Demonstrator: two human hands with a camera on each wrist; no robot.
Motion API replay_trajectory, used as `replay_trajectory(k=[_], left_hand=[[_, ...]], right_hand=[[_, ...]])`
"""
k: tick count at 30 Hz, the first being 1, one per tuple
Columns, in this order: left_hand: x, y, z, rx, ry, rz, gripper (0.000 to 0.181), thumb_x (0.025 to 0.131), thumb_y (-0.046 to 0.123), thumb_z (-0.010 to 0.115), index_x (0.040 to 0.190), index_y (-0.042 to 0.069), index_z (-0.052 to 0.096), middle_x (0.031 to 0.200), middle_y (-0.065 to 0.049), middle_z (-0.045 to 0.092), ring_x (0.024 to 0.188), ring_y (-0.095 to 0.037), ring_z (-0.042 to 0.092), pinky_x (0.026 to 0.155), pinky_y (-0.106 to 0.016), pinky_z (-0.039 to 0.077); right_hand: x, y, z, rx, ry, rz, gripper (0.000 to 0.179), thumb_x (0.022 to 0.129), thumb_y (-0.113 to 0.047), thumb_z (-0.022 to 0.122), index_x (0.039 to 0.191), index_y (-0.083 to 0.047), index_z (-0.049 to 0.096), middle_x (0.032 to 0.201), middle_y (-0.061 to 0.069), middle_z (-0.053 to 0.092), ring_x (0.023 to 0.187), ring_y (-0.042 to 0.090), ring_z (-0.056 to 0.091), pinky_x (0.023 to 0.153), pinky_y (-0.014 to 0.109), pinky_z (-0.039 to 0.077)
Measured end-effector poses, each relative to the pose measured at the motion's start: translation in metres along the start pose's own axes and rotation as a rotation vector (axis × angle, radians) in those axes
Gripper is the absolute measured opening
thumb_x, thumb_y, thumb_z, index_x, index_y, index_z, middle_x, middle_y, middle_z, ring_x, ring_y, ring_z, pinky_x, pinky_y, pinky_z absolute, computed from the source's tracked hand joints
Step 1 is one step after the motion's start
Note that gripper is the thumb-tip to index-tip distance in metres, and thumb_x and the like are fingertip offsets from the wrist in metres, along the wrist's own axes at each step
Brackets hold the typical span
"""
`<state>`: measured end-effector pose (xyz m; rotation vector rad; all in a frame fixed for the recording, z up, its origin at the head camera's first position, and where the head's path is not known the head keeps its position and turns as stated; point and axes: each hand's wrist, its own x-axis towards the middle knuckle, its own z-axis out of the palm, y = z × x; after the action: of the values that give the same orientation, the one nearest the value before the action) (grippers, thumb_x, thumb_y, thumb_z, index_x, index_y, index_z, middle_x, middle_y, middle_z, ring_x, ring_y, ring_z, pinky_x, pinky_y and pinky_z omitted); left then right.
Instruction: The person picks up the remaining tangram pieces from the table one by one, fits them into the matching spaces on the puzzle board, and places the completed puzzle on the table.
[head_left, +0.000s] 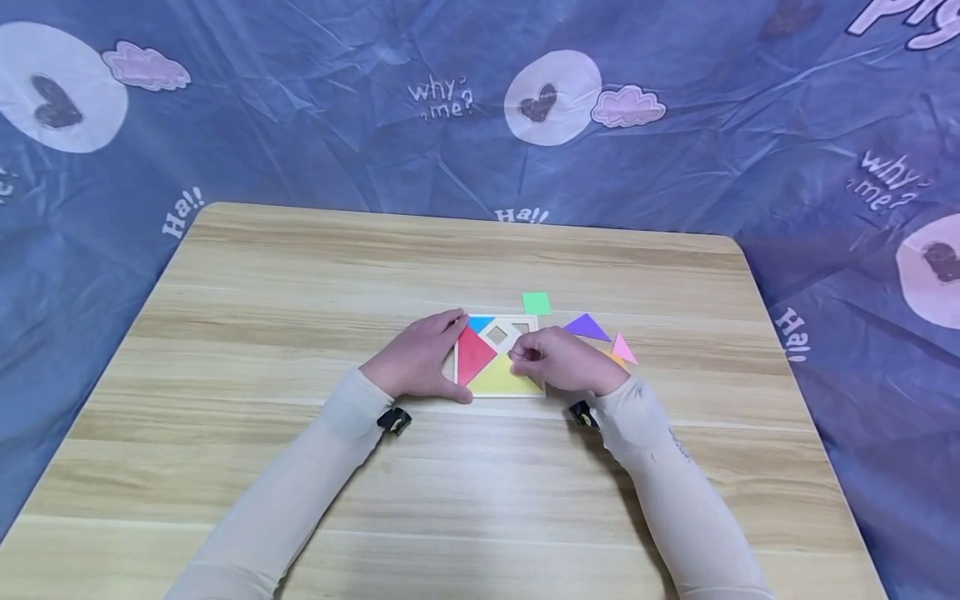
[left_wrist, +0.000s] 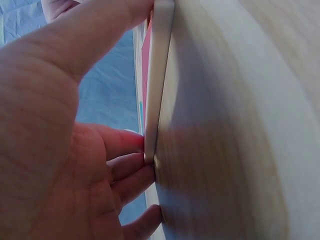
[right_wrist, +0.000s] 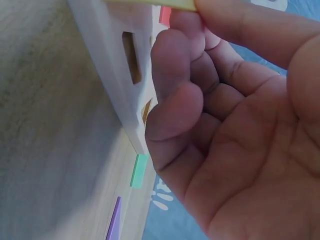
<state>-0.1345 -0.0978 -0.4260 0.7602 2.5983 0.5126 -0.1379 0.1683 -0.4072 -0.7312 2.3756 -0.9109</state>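
A white tangram board (head_left: 508, 327) lies on the table with a red triangle (head_left: 472, 357) and a blue piece (head_left: 480, 322) in it. My left hand (head_left: 422, 357) holds the board's left side, thumb at the near corner and fingertips at the far one. The left wrist view shows that thumb and index finger against the board's side wall (left_wrist: 159, 75). My right hand (head_left: 558, 358) pinches a yellow triangle (head_left: 497, 380) between thumb and index finger, over the board's near part. In the right wrist view the yellow edge (right_wrist: 167, 3) shows at the fingertips, other fingers curled.
Beyond the board lies a green square (head_left: 536, 303). To its right are a purple triangle (head_left: 587, 327), a pink triangle (head_left: 622, 349) and an orange piece (head_left: 617, 358), partly hidden by my right hand. A blue patterned cloth (head_left: 337, 150) hangs behind the wooden table (head_left: 300, 275).
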Motion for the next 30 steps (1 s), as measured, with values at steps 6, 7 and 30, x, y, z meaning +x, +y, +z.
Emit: replay_trajectory(k=[6, 7, 30], left_hand=[[0.0, -0.002, -0.001, 0.003, 0.0, -0.001, 0.125, 0.075, 0.067, 0.082, 0.165, 0.005, 0.02, 0.171, -0.009, 0.021, 0.157, -0.029, 0.023, 0.127, -0.044, 0.023], [0.0, -0.002, -0.002, 0.003, 0.0, -0.001, 0.125, 0.075, 0.067, 0.082, 0.164, 0.005, 0.021, 0.171, -0.009, 0.021, 0.157, -0.029, 0.023, 0.127, -0.044, 0.023], [0.001, -0.005, -0.004, 0.0, -0.018, 0.002, 0.12, 0.078, 0.066, 0.079, 0.165, 0.006, 0.02, 0.172, -0.008, 0.019, 0.157, -0.028, 0.022, 0.127, -0.043, 0.024]], right_hand=[[0.005, -0.002, 0.002, -0.029, 0.017, 0.052, 0.004, 0.097, -0.011, 0.072, 0.093, -0.01, 0.071, 0.079, -0.003, 0.063, 0.073, 0.013, 0.054, 0.071, 0.029, 0.049], [0.006, -0.002, 0.003, -0.04, 0.019, 0.063, 0.004, 0.097, -0.011, 0.072, 0.094, -0.01, 0.07, 0.079, -0.003, 0.063, 0.073, 0.013, 0.054, 0.072, 0.029, 0.049], [0.009, -0.008, 0.01, -0.104, 0.003, 0.189, 0.015, 0.096, -0.011, 0.073, 0.107, -0.006, 0.064, 0.089, 0.002, 0.062, 0.08, 0.017, 0.055, 0.076, 0.03, 0.05]])
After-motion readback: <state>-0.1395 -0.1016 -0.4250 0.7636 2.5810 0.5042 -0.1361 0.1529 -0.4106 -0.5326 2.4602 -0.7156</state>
